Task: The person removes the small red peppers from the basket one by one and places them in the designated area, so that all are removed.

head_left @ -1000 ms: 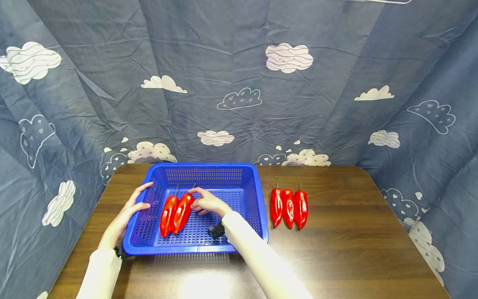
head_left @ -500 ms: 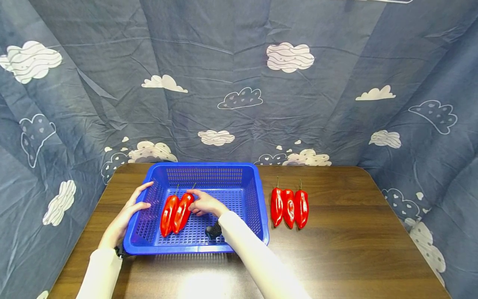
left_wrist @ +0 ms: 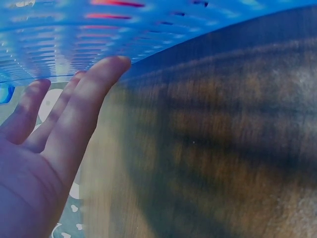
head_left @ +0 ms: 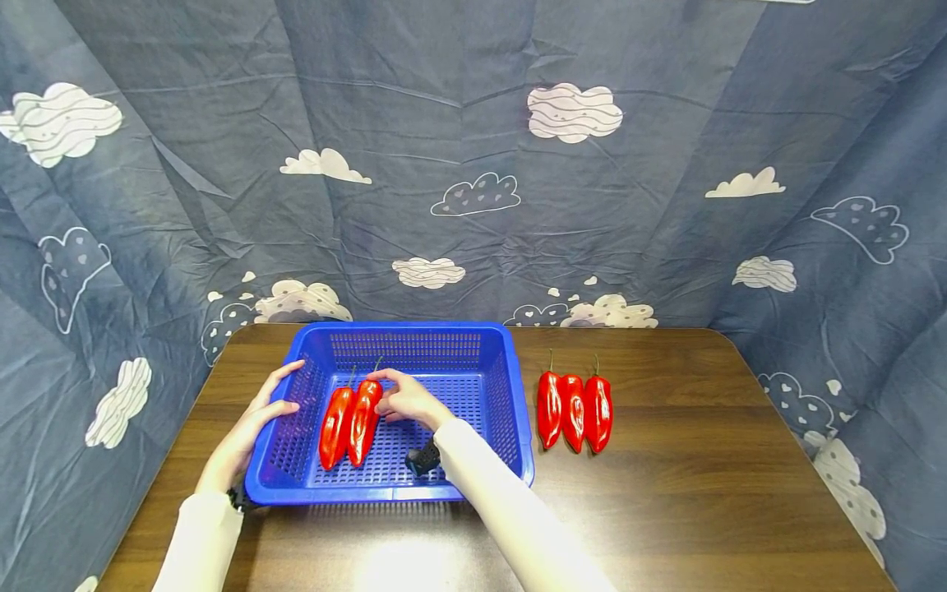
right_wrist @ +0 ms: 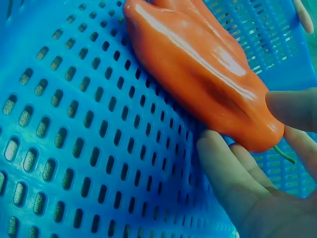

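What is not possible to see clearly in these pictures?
Head view: some floor of the basket, hidden under the right hand and sleeve.
Right wrist view: much of the left pepper, hidden behind the pinched pepper.
Left wrist view: both peppers' shapes, hidden by the basket's wall.

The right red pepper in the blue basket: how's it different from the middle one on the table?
The glossy red basket pepper shows a green stem; the glossy red table pepper shows none. The right hand pinches the basket pepper; no hand touches the table pepper. Both are long.
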